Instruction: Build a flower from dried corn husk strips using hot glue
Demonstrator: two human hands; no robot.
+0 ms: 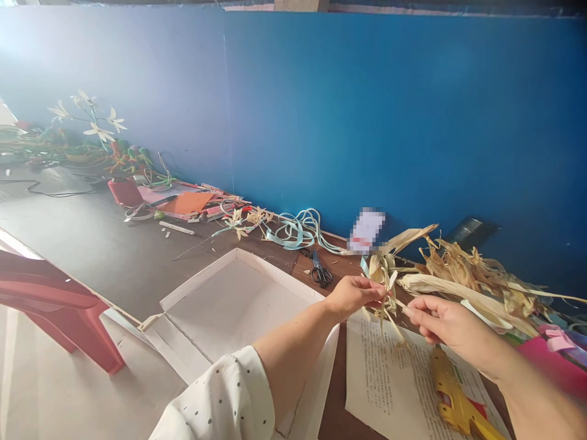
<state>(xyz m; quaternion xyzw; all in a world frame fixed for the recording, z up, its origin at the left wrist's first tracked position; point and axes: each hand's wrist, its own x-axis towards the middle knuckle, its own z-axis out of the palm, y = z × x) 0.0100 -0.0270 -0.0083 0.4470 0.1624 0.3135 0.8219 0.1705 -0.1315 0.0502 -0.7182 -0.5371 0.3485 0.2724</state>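
My left hand (360,297) is closed in a pinch on a small bunch of dried corn husk (389,287), held above the table. Facing it from the right, my right hand (443,321) pinches a thin pale husk strip (400,302) that runs toward the bunch. Fingers partly cover where strip and bunch meet. Below both hands lies a printed sheet (380,379), and on it a yellow glue gun (452,397). A pile of dry corn husks (472,275) spreads behind my right hand.
An open white box lid (257,293) sits left of my forearm. Black scissors (320,269) and pale blue cord (298,226) lie near the blue wall (367,110). A husk flower (238,223) and orange paper (189,203) are farther left. A red chair (87,318) stands at the table's edge.
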